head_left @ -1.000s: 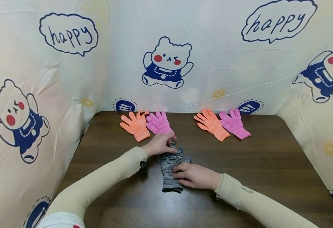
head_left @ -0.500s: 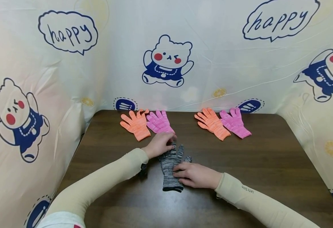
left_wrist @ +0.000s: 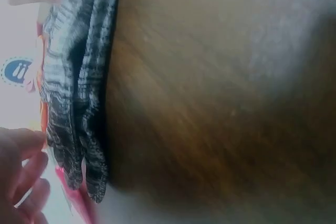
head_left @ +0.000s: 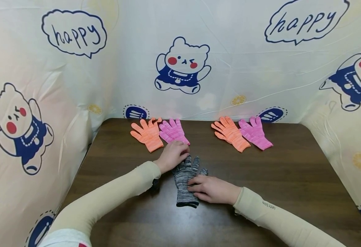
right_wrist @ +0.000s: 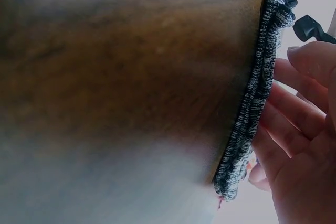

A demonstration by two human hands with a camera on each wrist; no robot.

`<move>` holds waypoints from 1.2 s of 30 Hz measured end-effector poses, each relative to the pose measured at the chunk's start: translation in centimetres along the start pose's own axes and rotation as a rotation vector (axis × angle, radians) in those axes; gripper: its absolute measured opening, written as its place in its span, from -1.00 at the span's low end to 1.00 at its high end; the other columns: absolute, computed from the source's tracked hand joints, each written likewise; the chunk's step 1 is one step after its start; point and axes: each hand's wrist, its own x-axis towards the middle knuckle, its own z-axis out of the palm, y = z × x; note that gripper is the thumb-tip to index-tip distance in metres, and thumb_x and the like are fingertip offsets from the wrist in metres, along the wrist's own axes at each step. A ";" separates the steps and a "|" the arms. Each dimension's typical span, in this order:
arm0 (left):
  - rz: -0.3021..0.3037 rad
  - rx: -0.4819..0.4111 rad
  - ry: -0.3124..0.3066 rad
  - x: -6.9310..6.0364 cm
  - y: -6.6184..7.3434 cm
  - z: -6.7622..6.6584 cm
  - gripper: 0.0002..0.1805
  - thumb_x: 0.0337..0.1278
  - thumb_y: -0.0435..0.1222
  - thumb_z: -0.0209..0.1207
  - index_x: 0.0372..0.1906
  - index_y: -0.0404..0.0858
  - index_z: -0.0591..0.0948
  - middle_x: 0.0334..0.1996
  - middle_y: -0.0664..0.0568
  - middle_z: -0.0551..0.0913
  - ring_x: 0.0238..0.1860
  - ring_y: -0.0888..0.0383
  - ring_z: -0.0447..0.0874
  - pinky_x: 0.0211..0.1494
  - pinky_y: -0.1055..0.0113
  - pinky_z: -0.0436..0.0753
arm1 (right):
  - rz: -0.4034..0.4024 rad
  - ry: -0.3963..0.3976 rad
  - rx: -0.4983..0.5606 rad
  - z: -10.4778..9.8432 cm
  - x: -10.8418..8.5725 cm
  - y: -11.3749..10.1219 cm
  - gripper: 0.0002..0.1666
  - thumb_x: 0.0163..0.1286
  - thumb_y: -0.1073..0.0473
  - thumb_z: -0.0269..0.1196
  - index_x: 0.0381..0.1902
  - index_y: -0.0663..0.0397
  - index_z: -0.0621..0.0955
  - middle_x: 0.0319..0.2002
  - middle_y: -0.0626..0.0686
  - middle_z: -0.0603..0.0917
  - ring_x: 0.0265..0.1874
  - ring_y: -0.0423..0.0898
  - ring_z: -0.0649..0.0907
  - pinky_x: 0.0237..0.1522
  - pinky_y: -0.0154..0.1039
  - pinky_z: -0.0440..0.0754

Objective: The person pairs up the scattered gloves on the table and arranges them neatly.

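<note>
A grey-and-black knit glove (head_left: 184, 183) lies flat on the table in the head view, its cuff toward me and fingers pointing away. My left hand (head_left: 173, 155) is at its fingertips, touching the far left part and hiding some glove fingers. In the left wrist view, that hand's fingers are loosely bent beside the knit glove (left_wrist: 81, 77), with nothing visibly pinched. My right hand (head_left: 212, 189) rests its nearly straight fingers on the glove's right side. The right wrist view shows the glove (right_wrist: 251, 98) edge-on as thick layers under those fingers (right_wrist: 294, 111).
At the table's (head_left: 260, 212) back left lie an orange glove (head_left: 149, 136) and a pink glove (head_left: 175, 132). Another orange glove (head_left: 232, 134) and pink glove (head_left: 255, 133) lie at the back right. A printed cloth (head_left: 236, 68) surrounds the table's back and sides.
My left fingers have shifted slightly along the glove's fingertips, and more of one glove finger shows. The right hand stays on the glove. The head view has tilted a little.
</note>
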 end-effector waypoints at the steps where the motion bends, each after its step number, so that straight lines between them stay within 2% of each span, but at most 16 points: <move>1: 0.019 0.008 0.004 -0.1 0.1 0.0 -0.87 0.34 -0.23 0.37 -0.10 -0.14 0.77 -0.18 0.04 0.74 -0.07 0.02 0.62 0.11 0.07 0.57 | -0.001 0.001 0.000 0.0 0.0 0.0 -0.63 0.60 0.12 0.19 0.27 0.02 0.68 0.25 0.01 0.64 0.27 -0.11 0.58 0.30 -0.18 0.56; 5: 0.047 0.058 -0.041 -0.5 0.6 -0.1 -0.73 0.29 -0.07 0.40 -0.04 -0.10 0.83 -0.10 0.05 0.79 -0.03 0.02 0.57 0.10 0.07 0.50 | -0.004 0.006 0.005 0.0 0.0 0.0 -0.63 0.60 0.12 0.19 0.27 0.03 0.68 0.25 0.01 0.64 0.27 -0.10 0.58 0.29 -0.17 0.56; 8: 0.024 0.089 -0.094 -0.8 0.9 -0.1 -0.62 0.21 0.04 0.44 0.02 -0.07 0.83 -0.04 0.06 0.77 -0.01 0.03 0.53 0.09 0.07 0.43 | -0.002 0.004 0.007 -0.1 0.0 0.0 -0.63 0.60 0.12 0.19 0.27 0.03 0.68 0.25 0.01 0.64 0.28 -0.10 0.58 0.30 -0.17 0.56; 11: 0.013 0.103 -0.113 -0.9 1.0 0.0 -0.59 0.19 0.05 0.45 0.03 -0.08 0.81 -0.01 0.05 0.76 0.01 0.03 0.51 0.10 0.07 0.39 | 0.003 -0.002 0.010 -0.2 0.0 -0.1 -0.63 0.61 0.12 0.19 0.27 0.03 0.68 0.25 0.01 0.64 0.28 -0.10 0.58 0.30 -0.17 0.56; 16: 0.038 0.115 -0.099 -0.8 0.9 0.2 -0.67 0.27 -0.01 0.40 0.00 -0.10 0.78 -0.03 0.03 0.77 0.01 0.02 0.51 0.09 0.08 0.41 | 0.003 0.000 0.009 -0.1 0.0 -0.1 -0.63 0.60 0.12 0.19 0.26 0.03 0.68 0.25 0.01 0.64 0.27 -0.10 0.59 0.29 -0.17 0.56; 20: 0.048 0.088 -0.088 -0.7 0.7 0.2 -0.75 0.35 -0.10 0.36 -0.01 -0.13 0.76 -0.04 0.01 0.77 0.00 0.00 0.53 0.07 0.08 0.44 | 0.000 0.011 0.012 0.0 0.0 -0.1 -0.63 0.60 0.13 0.20 0.26 0.03 0.69 0.24 0.02 0.64 0.27 -0.10 0.59 0.29 -0.17 0.56; 25: 0.053 0.047 -0.062 -0.9 -0.1 0.2 -0.81 0.38 -0.24 0.33 0.01 -0.16 0.76 -0.03 0.00 0.78 0.03 -0.03 0.59 0.17 0.02 0.50 | -0.002 0.014 0.020 0.1 0.0 0.0 -0.63 0.60 0.13 0.20 0.27 0.03 0.68 0.25 0.01 0.64 0.27 -0.11 0.59 0.30 -0.17 0.56; 30: -0.015 -0.014 -0.030 -1.2 -0.7 -0.6 -0.78 0.40 -0.26 0.31 0.05 -0.18 0.76 -0.04 0.00 0.77 0.05 -0.01 0.64 0.24 0.03 0.55 | -0.006 0.017 0.018 0.1 0.0 0.0 -0.63 0.60 0.12 0.19 0.26 0.02 0.69 0.25 0.01 0.64 0.27 -0.11 0.59 0.29 -0.18 0.56; 33: -0.073 -0.055 -0.032 -1.4 -1.0 -1.3 -0.80 0.40 -0.25 0.31 0.02 -0.20 0.76 -0.10 0.02 0.78 -0.02 0.02 0.65 0.17 0.08 0.60 | -0.006 0.019 0.019 0.1 -0.1 0.1 -0.63 0.59 0.13 0.20 0.26 0.02 0.69 0.25 0.01 0.64 0.26 -0.11 0.60 0.28 -0.18 0.57; 36: -0.120 -0.072 -0.066 -1.6 -1.4 -1.8 -0.82 0.36 -0.20 0.35 -0.06 -0.17 0.77 -0.22 0.07 0.76 -0.13 0.08 0.62 0.06 0.14 0.62 | -0.001 0.019 0.029 0.1 -0.1 0.1 -0.63 0.59 0.13 0.21 0.26 0.02 0.69 0.25 0.02 0.64 0.26 -0.10 0.60 0.28 -0.16 0.57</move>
